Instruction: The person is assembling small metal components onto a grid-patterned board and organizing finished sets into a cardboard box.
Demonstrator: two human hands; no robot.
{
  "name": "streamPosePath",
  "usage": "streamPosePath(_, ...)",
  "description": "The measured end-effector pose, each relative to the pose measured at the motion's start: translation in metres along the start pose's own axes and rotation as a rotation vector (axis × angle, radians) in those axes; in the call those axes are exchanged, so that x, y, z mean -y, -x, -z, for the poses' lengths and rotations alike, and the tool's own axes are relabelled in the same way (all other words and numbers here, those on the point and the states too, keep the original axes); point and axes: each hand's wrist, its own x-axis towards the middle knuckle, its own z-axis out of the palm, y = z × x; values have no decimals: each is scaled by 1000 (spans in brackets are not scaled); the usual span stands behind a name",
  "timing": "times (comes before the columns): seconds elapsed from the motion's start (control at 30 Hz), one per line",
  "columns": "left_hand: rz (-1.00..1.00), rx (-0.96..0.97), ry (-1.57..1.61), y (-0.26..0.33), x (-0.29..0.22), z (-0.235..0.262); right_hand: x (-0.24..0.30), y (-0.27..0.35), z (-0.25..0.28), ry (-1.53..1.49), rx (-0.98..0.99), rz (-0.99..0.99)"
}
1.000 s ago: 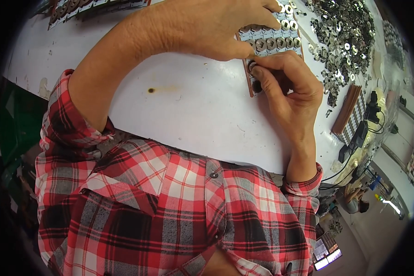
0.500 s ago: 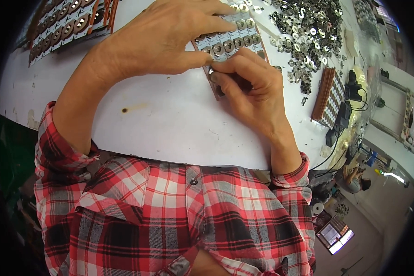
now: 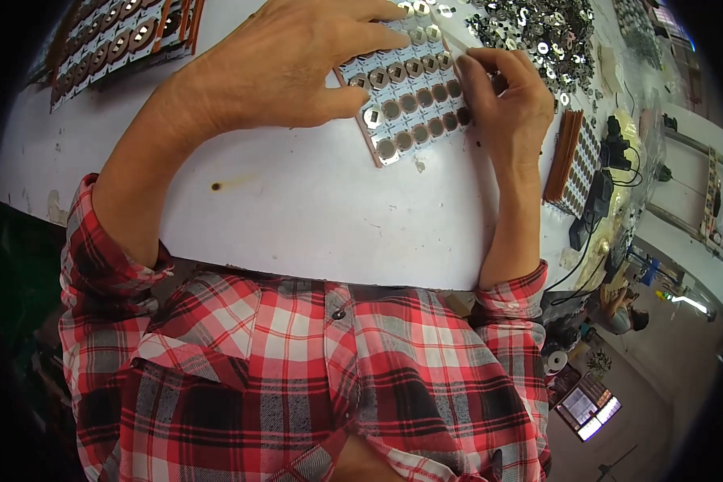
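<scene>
A brown panel (image 3: 410, 104) with rows of round sockets, many filled with silver discs, lies on the white table (image 3: 313, 225). My left hand (image 3: 289, 64) rests flat across its left part, fingers spread and pressing it down. My right hand (image 3: 506, 104) sits at the panel's right edge, fingertips curled together on the sockets there; whether a disc is pinched between them is hidden.
A heap of loose silver discs (image 3: 538, 32) lies at the far right of the table. More filled panels (image 3: 120, 44) are stacked at the far left. Other brown panels (image 3: 574, 157) and black cables (image 3: 610, 185) hang by the table's right edge. Another person (image 3: 622, 309) sits below.
The view has shifted so the panel shows more fully. My right hand moved from the panel's near edge up along its right side. My left hand stayed on the panel.
</scene>
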Motion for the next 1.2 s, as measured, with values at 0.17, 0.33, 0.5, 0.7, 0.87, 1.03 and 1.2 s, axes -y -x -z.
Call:
streamPosePath(0.17, -41, -34, -22, 1, 6, -9, -5, -1, 3, 114, 49, 6)
streamPosePath(0.33, -37, -59, -3, 3, 5, -8, 20, 5, 22, -603, 221, -286)
streamPosePath(0.5, -40, -45, 24, 1, 6, -7, 43, 15, 21, -619, 309, -207)
streamPosePath(0.7, -55, -64, 15, 2, 7, -10, 44, 17, 18, -725, 487, -168)
streamPosePath(0.87, -54, -65, 15, 2, 6, -11, 49, 17, 13, -630, 463, -147)
streamPosePath(1.03, -55, -63, 9, 3, 6, -11, 50, 18, 12, -590, 500, -80)
streamPosePath(1.2, -53, -62, 13, 3, 4, -9, 42, 15, 13, -589, 443, 0)
